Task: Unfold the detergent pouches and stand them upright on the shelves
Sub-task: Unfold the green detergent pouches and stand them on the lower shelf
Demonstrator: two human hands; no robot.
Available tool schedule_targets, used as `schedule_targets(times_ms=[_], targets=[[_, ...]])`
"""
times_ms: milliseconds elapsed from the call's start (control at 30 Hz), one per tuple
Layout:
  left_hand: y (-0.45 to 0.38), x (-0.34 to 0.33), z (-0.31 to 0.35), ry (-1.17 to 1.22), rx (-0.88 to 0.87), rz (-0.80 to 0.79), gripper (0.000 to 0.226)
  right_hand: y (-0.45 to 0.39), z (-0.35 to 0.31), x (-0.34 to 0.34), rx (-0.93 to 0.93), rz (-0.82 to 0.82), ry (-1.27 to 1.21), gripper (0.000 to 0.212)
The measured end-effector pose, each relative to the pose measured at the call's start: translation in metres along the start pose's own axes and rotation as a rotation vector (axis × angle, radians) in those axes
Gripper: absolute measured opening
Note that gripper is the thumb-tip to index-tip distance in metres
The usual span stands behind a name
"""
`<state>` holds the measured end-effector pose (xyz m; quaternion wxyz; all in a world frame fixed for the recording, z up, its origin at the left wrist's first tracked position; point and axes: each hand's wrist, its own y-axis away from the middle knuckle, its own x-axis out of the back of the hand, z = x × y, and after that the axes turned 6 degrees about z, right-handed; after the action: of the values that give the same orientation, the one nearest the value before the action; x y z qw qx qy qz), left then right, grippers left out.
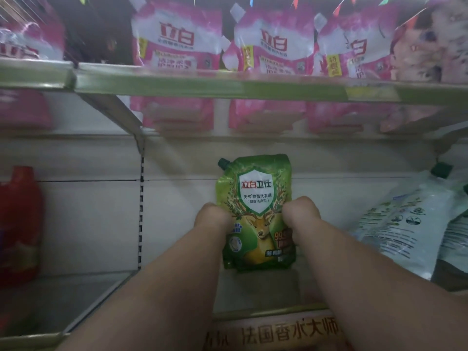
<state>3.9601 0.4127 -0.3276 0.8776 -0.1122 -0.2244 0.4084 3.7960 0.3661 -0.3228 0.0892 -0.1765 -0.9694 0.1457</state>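
A green detergent pouch [255, 196] with a deer picture and a dark cap at its upper left stands upright at the back of the lower shelf [258, 292], against the white back wall. My left hand [211, 215] grips its left edge and my right hand [301, 211] grips its right edge, both at mid height. The fingers are hidden behind the knuckles and the pouch.
Pink pouches [274, 39] stand in a row on the upper shelf [228, 84]. Pale pouches [405, 224] with dark caps lean on the right of the lower shelf. A red bottle [20, 221] stands in the left bay past the upright divider [140, 211].
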Motion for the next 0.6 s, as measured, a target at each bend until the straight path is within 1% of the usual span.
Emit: schedule_targets(times_ms=[33,67,100,167,200,267,300,333,367,400,433,467,500,533,600], targets=[[-0.006,0.005,-0.005,-0.058,-0.025,0.006,0.024,0.001,-0.001,-0.005,-0.005,-0.017,0.001,0.017],[-0.011,0.010,-0.008,-0.066,-0.025,0.027,0.022,0.003,-0.001,-0.011,-0.006,-0.023,-0.012,0.016],[-0.016,0.018,-0.011,-0.102,-0.010,0.037,0.021,0.007,-0.001,-0.017,-0.012,-0.050,-0.018,0.017],[-0.025,0.032,-0.020,-0.143,-0.036,0.044,0.021,0.011,-0.003,-0.032,-0.015,-0.075,-0.047,0.018],[-0.029,0.038,-0.024,-0.096,-0.035,0.061,0.020,0.012,-0.003,-0.040,-0.015,-0.088,-0.056,0.018],[-0.028,0.052,-0.033,-0.076,-0.057,0.114,0.022,0.019,-0.005,-0.054,-0.021,-0.122,-0.068,0.016],[-0.030,0.058,-0.035,-0.160,-0.033,0.085,0.025,0.022,-0.007,-0.061,-0.026,-0.129,-0.073,0.016],[-0.030,0.063,-0.041,-0.223,-0.067,0.067,0.028,0.024,-0.008,-0.068,-0.025,-0.139,-0.079,0.017],[-0.031,0.069,-0.044,-0.343,-0.108,0.045,0.030,0.025,-0.008,-0.075,-0.029,-0.147,-0.080,0.017],[-0.033,0.073,-0.046,-0.352,-0.131,0.049,0.030,0.026,-0.009,-0.081,-0.030,-0.149,-0.084,0.017],[-0.037,0.080,-0.045,-0.363,-0.110,0.032,0.030,0.026,-0.009,-0.087,-0.034,-0.151,-0.086,0.016],[-0.042,0.084,-0.046,-0.289,-0.079,0.037,0.030,0.026,-0.009,-0.092,-0.030,-0.151,-0.087,0.016],[-0.045,0.087,-0.043,-0.148,0.028,0.070,0.032,0.026,-0.010,-0.097,-0.032,-0.154,-0.084,0.016],[-0.048,0.088,-0.044,-0.029,0.080,0.118,0.035,0.028,-0.012,-0.101,-0.032,-0.159,-0.085,0.017],[-0.048,0.098,-0.045,-0.073,0.113,0.094,0.037,0.029,-0.013,-0.108,-0.035,-0.170,-0.091,0.019]])
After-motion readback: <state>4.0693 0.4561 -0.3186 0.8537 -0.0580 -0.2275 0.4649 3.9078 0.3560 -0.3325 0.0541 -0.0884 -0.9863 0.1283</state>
